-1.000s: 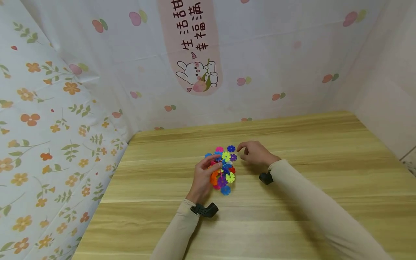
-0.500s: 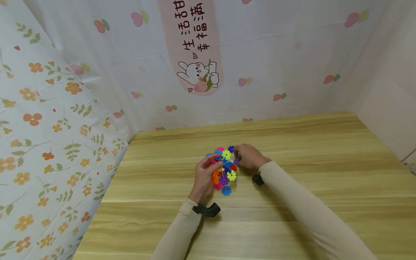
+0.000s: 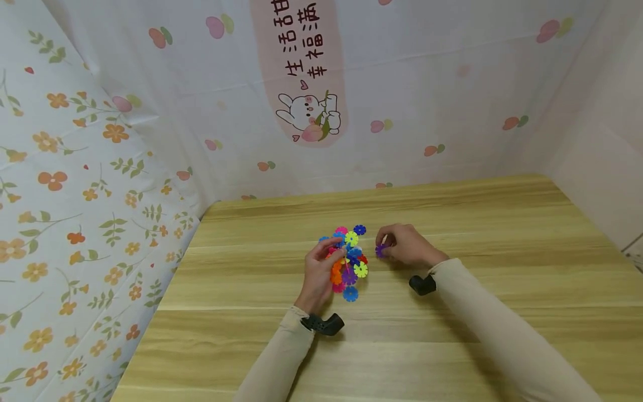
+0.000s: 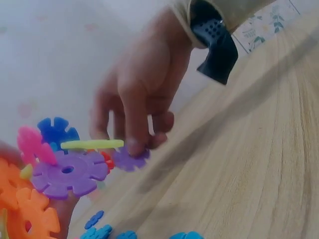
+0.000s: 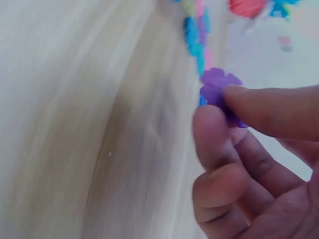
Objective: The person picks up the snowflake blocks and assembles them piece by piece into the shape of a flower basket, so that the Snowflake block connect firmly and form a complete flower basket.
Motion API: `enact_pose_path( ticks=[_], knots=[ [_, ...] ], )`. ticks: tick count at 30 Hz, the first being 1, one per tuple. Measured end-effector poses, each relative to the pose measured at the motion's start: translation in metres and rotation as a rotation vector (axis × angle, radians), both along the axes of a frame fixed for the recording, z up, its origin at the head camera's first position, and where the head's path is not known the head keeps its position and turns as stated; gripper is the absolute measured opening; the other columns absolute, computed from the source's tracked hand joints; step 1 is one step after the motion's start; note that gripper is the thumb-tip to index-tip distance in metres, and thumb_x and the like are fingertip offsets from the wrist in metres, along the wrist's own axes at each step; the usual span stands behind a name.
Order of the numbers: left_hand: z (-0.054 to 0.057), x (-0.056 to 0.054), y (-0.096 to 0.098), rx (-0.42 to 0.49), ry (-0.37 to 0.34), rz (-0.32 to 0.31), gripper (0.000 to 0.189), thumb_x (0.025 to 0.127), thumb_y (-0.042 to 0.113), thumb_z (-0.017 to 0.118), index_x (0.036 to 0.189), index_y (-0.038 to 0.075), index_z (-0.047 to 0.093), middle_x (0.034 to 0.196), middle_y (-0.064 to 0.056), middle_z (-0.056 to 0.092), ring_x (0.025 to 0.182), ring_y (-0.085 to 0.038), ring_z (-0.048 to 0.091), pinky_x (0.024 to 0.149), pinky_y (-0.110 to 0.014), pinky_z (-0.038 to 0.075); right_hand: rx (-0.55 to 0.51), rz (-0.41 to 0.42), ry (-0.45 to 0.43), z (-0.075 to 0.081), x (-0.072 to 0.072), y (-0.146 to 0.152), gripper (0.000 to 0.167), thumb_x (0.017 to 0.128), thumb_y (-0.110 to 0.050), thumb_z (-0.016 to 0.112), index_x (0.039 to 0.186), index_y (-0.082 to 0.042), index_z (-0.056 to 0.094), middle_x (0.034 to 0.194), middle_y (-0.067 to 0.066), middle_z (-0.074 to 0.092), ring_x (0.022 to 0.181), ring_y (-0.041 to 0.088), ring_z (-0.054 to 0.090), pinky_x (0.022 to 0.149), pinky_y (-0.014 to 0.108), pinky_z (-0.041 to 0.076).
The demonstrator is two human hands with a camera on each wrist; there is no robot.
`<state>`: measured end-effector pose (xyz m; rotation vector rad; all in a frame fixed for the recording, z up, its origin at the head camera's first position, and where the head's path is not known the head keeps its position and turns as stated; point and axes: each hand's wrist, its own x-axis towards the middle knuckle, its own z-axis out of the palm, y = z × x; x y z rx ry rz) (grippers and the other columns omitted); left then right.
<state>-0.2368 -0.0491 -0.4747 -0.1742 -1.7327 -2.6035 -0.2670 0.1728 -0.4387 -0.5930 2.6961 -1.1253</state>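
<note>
Mid-frame, the left hand (image 3: 316,272)'s fingers curl round the cluster (image 3: 350,275) while the right hand (image 3: 409,245) pinches a disc (image 3: 380,251), best with slots clear.

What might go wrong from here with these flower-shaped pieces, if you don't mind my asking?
The purple piece could slip, since the right hand only pinches it. The colourful cluster might lose a piece if bumped, as several jut out beyond the left hand.

There are two long, plain tan sleeves (image 3: 507,324), and at the end of each sleeve is a black band (image 4: 202,14) with tiny round holes (image 4: 211,28) and a chunky bent part (image 4: 221,59) sticking out.
</note>
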Motion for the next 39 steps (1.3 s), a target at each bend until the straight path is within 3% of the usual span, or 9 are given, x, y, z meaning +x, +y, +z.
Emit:
enact_pose_path(
  ticks=[7, 11, 15, 25, 39],
  knots=[
    [0.001, 0.0, 0.002, -0.004, -0.009, -0.003, 0.035, 0.082, 0.003, 0.069, 0.113, -0.008, 0.059, 0.117, -0.016, 0.054, 0.1, -0.025, 0.053, 0.086, -0.032, 0.047, -0.202, -0.086, -0.001, 0.013, 0.013, 0.0, 0.019, 0.084, 0.001, 0.064, 0.102, -0.005, 0.064, 0.075, 0.006, 0.062, 0.064, 0.029, 0.06, 0.055, 0.034, 0.049],
    [0.001, -0.001, 0.005, -0.01, -0.001, 0.003, 0.035, 0.081, 0.001, 0.07, 0.113, -0.009, 0.059, 0.115, -0.016, 0.054, 0.102, -0.027, 0.052, 0.085, -0.031, 0.047, -0.307, -0.111, -0.007, 0.018, 0.019, -0.006, 0.015, 0.084, -0.003, 0.067, 0.098, -0.005, 0.064, 0.071, 0.013, 0.063, 0.06, 0.039, 0.06, 0.047, 0.035, 0.049],
    [-0.001, -0.002, 0.007, -0.019, 0.002, 0.007, 0.033, 0.081, 0.002, 0.07, 0.112, -0.007, 0.06, 0.115, -0.015, 0.055, 0.103, -0.027, 0.052, 0.084, -0.031, 0.048, -0.372, -0.12, -0.005, 0.018, 0.023, -0.012, 0.012, 0.084, -0.003, 0.067, 0.095, -0.004, 0.064, 0.068, 0.012, 0.063, 0.059, 0.042, 0.058, 0.044, 0.033, 0.046],
    [0.001, 0.001, 0.011, -0.031, -0.008, 0.008, 0.032, 0.081, 0.004, 0.071, 0.11, -0.004, 0.062, 0.115, -0.012, 0.056, 0.101, -0.025, 0.053, 0.084, -0.032, 0.048, -0.399, -0.146, 0.05, 0.013, 0.026, -0.019, 0.012, 0.085, -0.008, 0.068, 0.096, -0.005, 0.064, 0.068, 0.02, 0.061, 0.054, 0.041, 0.057, 0.04, 0.029, 0.04],
    [0.002, 0.001, 0.014, -0.034, 0.004, 0.007, 0.032, 0.081, 0.002, 0.07, 0.111, -0.006, 0.061, 0.114, -0.016, 0.055, 0.098, -0.025, 0.054, 0.082, -0.031, 0.05, -0.399, -0.14, 0.074, 0.011, 0.029, -0.024, 0.006, 0.084, -0.004, 0.066, 0.091, -0.004, 0.064, 0.068, 0.019, 0.061, 0.05, 0.03, 0.057, 0.043, 0.032, 0.047]
  ],
)
